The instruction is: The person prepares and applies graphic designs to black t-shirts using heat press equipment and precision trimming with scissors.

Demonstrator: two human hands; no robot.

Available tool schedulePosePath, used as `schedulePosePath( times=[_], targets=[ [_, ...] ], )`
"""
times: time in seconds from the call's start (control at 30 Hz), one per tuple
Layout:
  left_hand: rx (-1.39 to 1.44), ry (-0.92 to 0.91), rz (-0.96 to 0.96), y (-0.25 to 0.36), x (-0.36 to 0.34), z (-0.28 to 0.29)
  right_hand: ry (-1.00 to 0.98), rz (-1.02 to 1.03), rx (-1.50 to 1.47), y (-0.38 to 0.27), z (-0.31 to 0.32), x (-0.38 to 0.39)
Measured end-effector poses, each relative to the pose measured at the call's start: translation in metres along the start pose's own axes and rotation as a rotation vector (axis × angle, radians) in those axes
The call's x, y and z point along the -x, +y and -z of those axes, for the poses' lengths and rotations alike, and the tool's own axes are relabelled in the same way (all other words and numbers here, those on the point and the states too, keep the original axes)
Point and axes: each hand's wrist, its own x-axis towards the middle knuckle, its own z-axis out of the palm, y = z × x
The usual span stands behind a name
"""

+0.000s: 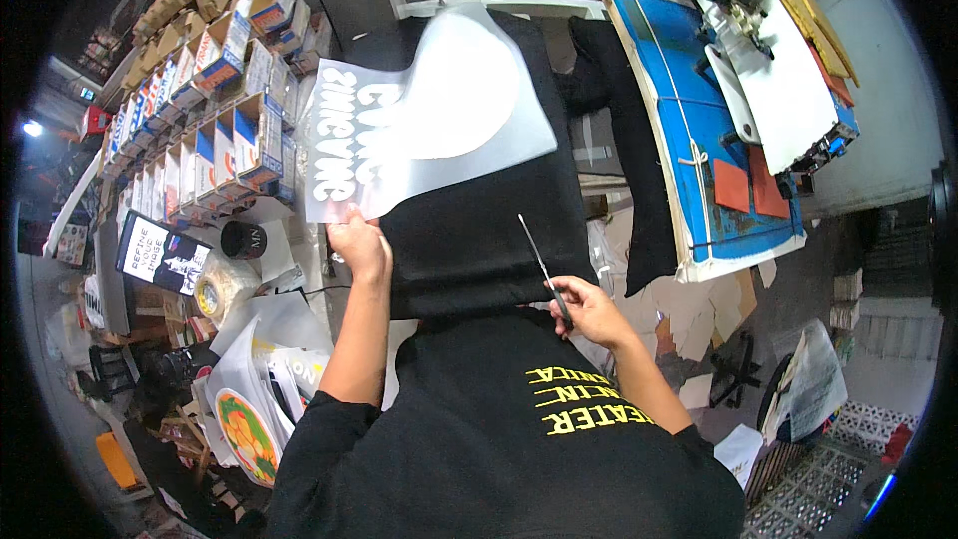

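My left hand (359, 245) grips the lower left corner of a translucent sheet (469, 90), which bears white lettering on its left part and a large rounded white shape on its right. The sheet lies over a black padded surface (469, 240), rising a little at my fingers. My right hand (584, 304) holds a pair of scissors (539, 260) with a dark handle and long silver blades pointing up and forward over the black surface, apart from the sheet.
Rows of cardboard boxes (235, 140) fill the left, with tape rolls (220, 294) and printed sheets (249, 409) below. At right stands a blue-platen press (689, 140) with a white arm and gauge, beside black fabric (639, 220). A wheeled chair base (733, 374) is on the floor.
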Motion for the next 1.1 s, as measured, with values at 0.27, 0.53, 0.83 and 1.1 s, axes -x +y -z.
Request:
schedulePosePath(
  times=[0.27,0.53,0.83,1.1],
  targets=[
    [-1.215,-0.540,-0.991,0.031,0.035,-0.012,0.004,0.103,-0.291,0.040,-0.002,0.000],
    [-1.404,-1.083,-0.961,-0.057,0.009,-0.087,0.135,0.146,-0.269,0.027,-0.036,-0.033],
    [-1.025,-1.394,-0.952,-0.044,0.055,-0.085,0.252,0.138,-0.308,0.006,-0.062,-0.041],
    [-0.786,-1.337,-1.069,-0.059,0.058,-0.085,0.293,0.168,-0.292,-0.002,-0.063,-0.046]
  ],
)
